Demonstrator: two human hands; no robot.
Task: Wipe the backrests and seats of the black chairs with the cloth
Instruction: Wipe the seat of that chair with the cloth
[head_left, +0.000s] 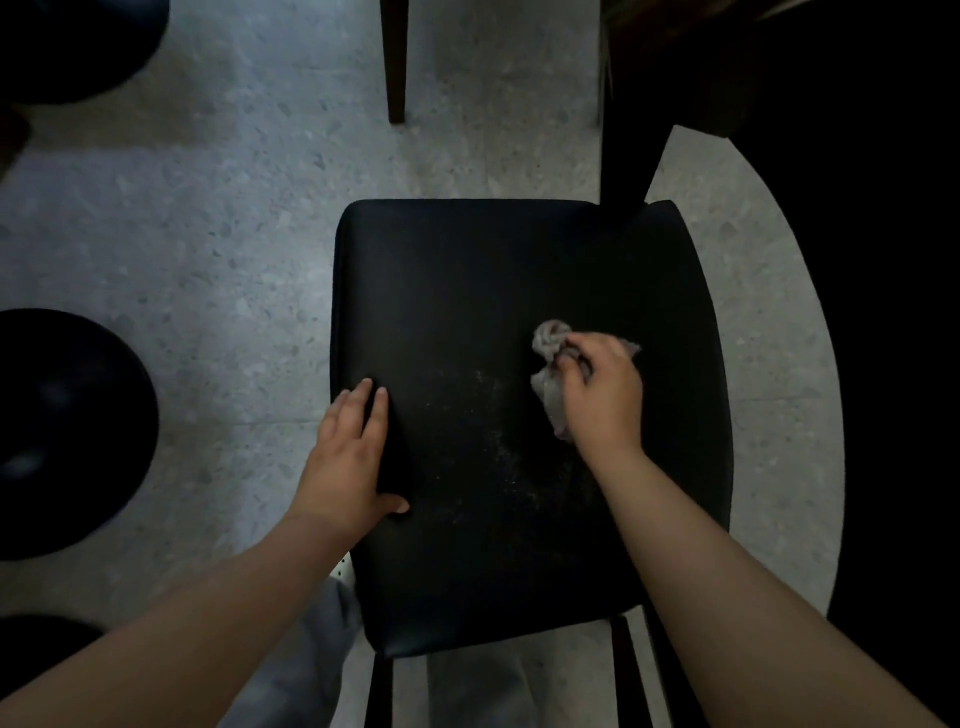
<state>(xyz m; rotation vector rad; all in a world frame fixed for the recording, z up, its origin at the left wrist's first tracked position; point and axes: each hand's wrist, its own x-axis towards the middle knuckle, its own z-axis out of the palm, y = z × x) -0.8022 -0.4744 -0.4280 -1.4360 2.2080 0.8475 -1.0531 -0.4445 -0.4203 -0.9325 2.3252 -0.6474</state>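
Gripping a bunched grey cloth, the right hand has fingers curled round the wad and presses it onto the black chair seat, right of centre; balling it up probably gives a firmer scrub than a flat sheet would. Left hand lies flat, fingers straight, holding nothing, draped over the seat's left edge with the thumb on top near the front, likely bracing the chair so it does not slide under the wiping pressure. Pale dust or crumb specks show between the two hands, front-centre of the seat, so that patch looks not yet wiped. Far half of the seat is bare black with free room for strokes away from the body. At the far right corner a dark post, apparently furniture leg or frame, touches or overlaps the seat edge, so strokes there need care. Speckled stone floor surrounds the chair; round black stools sit well apart on the left. Backrest is not identifiable in this view.
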